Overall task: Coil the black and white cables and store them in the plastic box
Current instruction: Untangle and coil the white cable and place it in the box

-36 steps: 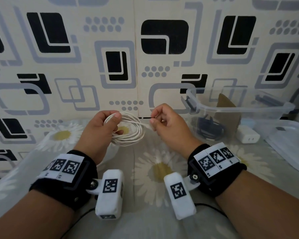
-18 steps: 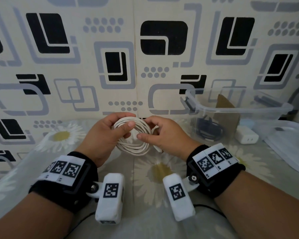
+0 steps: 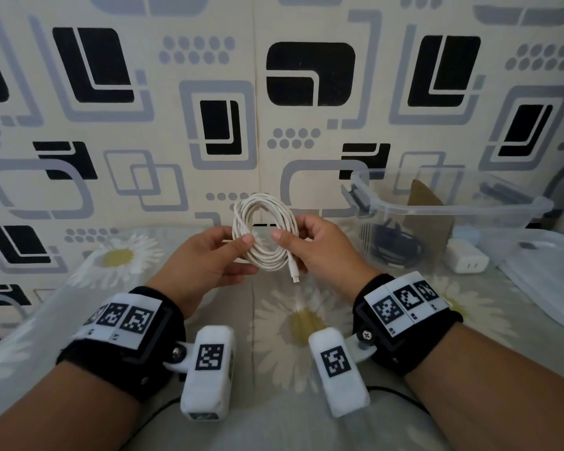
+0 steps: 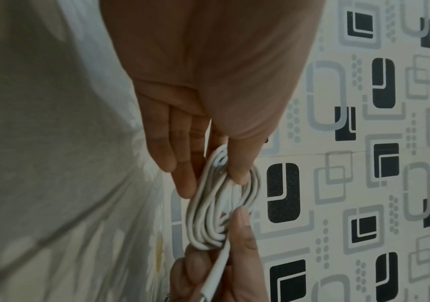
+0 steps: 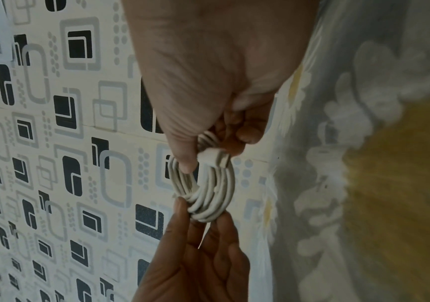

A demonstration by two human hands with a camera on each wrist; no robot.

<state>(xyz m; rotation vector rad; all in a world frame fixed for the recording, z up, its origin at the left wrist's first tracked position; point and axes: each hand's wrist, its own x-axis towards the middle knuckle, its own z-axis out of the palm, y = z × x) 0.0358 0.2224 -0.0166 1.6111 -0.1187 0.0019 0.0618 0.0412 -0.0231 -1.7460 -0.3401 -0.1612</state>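
A: Where is the white cable (image 3: 267, 236)?

B: Wound into a coil, held up in the air between both hands, above the daisy-print bed sheet (image 3: 293, 323). Its connector (image 3: 294, 274) hangs off the lower right of the coil.

A: How do the hands hold it?

B: The left hand (image 3: 209, 255) pinches the coil's left side between thumb and fingers; the right hand (image 3: 326, 252) pinches the right side, its fingers curled behind the loops.

A: And the rest?

B: The plastic box (image 3: 450, 209) stands open to the right, against the patterned wall (image 3: 144, 125). The black cable (image 3: 394, 249) lies coiled inside, by a cardboard piece (image 3: 430, 222). A white charger (image 3: 469, 260) sits just beside the box, and the clear lid (image 3: 547, 275) lies further right.
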